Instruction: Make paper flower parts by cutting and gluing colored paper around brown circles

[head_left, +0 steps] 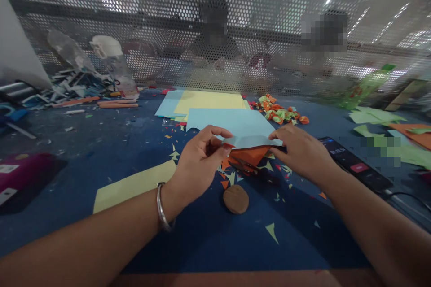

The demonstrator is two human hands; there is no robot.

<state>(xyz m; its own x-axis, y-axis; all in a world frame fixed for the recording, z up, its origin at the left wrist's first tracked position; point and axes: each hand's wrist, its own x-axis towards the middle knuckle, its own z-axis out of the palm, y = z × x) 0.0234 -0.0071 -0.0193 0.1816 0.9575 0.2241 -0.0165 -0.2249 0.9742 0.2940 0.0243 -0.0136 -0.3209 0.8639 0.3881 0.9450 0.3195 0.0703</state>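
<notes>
Between my two hands is a light blue sheet of paper (232, 121) with an orange sheet (248, 156) under its near edge. My left hand (205, 157) pinches the left part of that edge between thumb and fingers. At the right end, my right hand (296, 148) grips the same edge, its thumb below. Scissors, partly hidden in shadow, appear to lie just beneath the orange paper. Closer to me, a round brown disc (236, 199) rests on the dark blue table among small paper scraps.
Yellow paper (212, 101) lies behind, beside a pile of twisted paper pieces (281, 110). A pale yellow sheet (134, 184) is at left, a phone (357, 163) with a cable at right. A bottle (114, 65) stands before the perforated metal screen (168, 22); people are behind it.
</notes>
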